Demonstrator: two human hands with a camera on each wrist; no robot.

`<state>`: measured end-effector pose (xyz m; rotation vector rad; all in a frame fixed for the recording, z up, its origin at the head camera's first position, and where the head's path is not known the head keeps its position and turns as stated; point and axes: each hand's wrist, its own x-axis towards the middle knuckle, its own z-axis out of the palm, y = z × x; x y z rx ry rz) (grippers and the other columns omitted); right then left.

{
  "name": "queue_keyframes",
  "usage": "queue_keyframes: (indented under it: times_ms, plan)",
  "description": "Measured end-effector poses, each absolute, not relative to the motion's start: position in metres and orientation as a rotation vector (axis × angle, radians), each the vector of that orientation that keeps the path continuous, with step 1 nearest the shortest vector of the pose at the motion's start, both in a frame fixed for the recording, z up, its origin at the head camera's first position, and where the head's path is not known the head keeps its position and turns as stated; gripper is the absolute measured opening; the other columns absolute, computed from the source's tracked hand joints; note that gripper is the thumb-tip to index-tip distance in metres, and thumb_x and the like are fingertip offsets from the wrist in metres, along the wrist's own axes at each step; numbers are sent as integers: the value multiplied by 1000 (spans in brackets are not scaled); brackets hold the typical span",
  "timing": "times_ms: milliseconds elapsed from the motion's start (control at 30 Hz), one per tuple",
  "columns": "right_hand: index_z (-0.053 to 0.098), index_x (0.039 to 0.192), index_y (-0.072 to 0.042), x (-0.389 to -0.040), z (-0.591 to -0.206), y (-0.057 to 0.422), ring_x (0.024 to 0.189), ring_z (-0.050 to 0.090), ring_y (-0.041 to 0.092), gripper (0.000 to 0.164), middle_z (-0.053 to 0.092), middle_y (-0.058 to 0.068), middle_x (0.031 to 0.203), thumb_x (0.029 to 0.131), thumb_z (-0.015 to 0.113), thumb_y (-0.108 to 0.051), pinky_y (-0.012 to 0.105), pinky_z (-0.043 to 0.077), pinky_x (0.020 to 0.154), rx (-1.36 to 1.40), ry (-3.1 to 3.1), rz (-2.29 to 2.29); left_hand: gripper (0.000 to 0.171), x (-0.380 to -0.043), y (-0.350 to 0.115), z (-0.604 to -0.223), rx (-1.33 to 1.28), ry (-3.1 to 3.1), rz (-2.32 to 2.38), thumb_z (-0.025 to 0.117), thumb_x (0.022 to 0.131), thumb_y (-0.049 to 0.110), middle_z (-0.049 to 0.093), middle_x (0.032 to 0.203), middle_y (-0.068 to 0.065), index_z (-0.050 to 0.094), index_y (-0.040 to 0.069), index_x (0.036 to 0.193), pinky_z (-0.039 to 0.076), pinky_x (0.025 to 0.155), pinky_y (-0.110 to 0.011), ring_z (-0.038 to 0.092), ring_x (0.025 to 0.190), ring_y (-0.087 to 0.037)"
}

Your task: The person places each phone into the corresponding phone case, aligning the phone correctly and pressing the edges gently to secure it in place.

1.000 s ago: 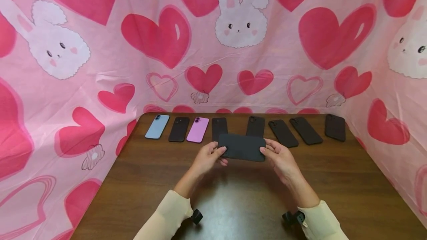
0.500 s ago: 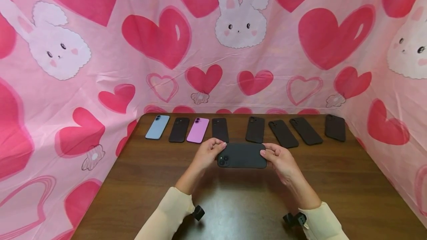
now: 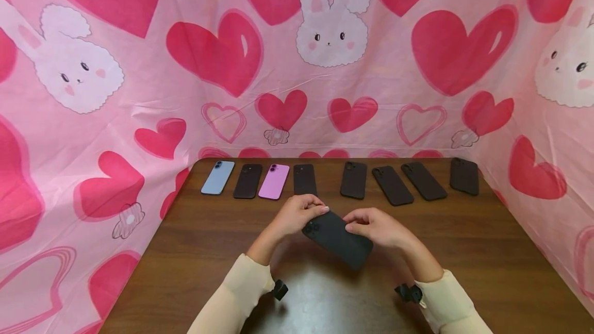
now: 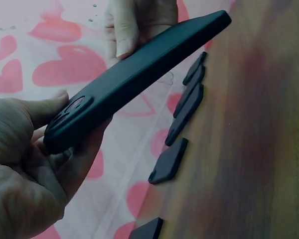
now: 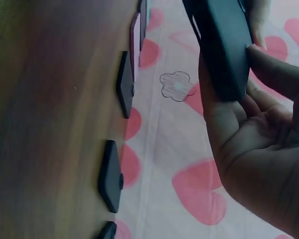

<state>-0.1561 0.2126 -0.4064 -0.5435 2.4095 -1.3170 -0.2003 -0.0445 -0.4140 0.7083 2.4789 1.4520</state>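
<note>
- One tilted phone [image 3: 339,242] is pinched by the left hand [image 3: 298,215] and right hand [image 3: 380,227].
- Eight more phones [image 3: 353,181] are lined up on the table [image 3: 171,262].

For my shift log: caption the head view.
Left hand and right hand hold a tilted dark smartphone above a wooden table.
</note>
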Motion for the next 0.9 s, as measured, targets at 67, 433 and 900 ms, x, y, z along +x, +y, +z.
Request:
queue_keyframes:
  times_ms: [67, 433, 900]
  plan:
    - [67, 123, 2, -155, -407, 211, 95, 64, 19, 34, 72, 8, 107, 101, 64, -23, 35, 54, 84, -522, 2413, -1321, 26, -201, -42, -414, 686, 2465, 1487, 67, 98, 35, 74, 92, 0, 76, 12, 107, 51, 76, -29, 63, 83, -13]
    - [49, 124, 17, -146, -427, 205, 85, 71, 14, 33, 71, 2, 95, 104, 54, -8, 32, 60, 78, -110, 2016, -2081, 52, -192, -42, -437, 471, 1771, 1890, 64, 101, 22, 67, 117, -24, 46, -11, 138, 54, 92, -54, 72, 94, -21]
    - [50, 135, 12, -143, -434, 185, 89, 72, 15, 43, 73, 14, 110, 102, 61, -14, 31, 59, 79, 19, 2089, -2104, 21, -182, -24, -447, 436, 1929, 1841, 64, 100, 11, 74, 90, -18, 60, -9, 104, 61, 70, -36, 70, 75, -14]
